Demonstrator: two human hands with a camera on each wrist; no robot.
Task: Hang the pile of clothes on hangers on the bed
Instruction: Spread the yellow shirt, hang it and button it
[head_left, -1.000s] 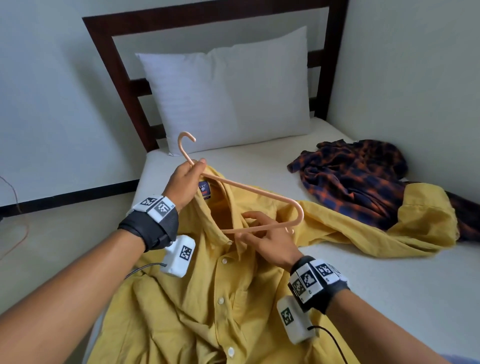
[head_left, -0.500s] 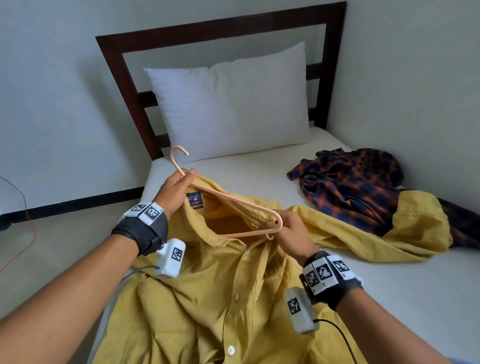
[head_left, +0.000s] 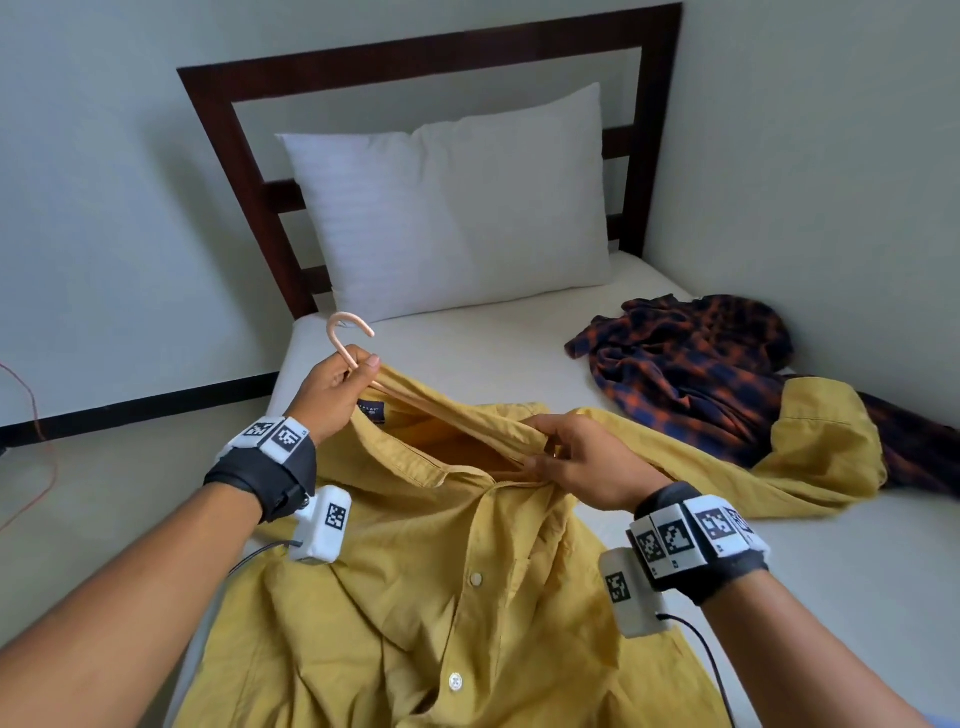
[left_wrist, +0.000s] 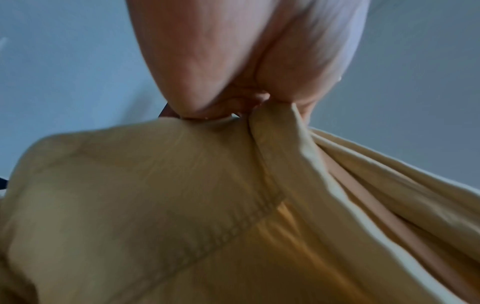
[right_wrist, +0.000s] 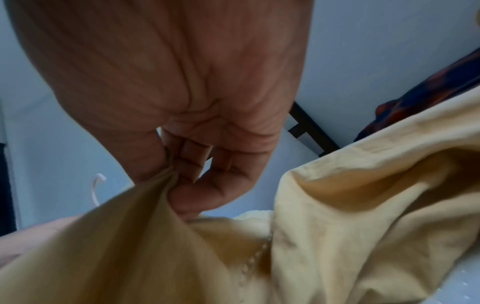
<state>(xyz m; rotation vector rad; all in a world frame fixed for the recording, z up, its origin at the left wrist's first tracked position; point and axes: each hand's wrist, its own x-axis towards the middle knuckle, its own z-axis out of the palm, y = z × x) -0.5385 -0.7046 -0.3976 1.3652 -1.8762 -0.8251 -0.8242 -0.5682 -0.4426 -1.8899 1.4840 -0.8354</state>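
Note:
A mustard-yellow button shirt (head_left: 457, 571) lies spread on the white bed (head_left: 493, 358), collar toward the pillow. A pale pink plastic hanger (head_left: 347, 332) sticks its hook out above the collar; its right arm is hidden inside the shirt's shoulder. My left hand (head_left: 337, 384) grips the hanger just below the hook. My right hand (head_left: 566, 457) pinches the shirt's right shoulder fabric by the collar, and the right wrist view shows the yellow cloth (right_wrist: 161, 185) between thumb and fingers. The left wrist view shows only my palm (left_wrist: 233, 72) above the yellow collar (left_wrist: 155, 195).
A crumpled navy and orange plaid shirt (head_left: 691, 369) lies at the bed's right side by the wall, under the yellow sleeve (head_left: 826, 441). A white pillow (head_left: 452, 208) leans on the dark wooden headboard (head_left: 249, 197). Floor with a thin red cord (head_left: 44, 441) is at the left.
The hanger's right arm has gone from above the shirt into the collar and shoulder. My right hand let go of the hanger's end and now pinches the shoulder fabric over it.

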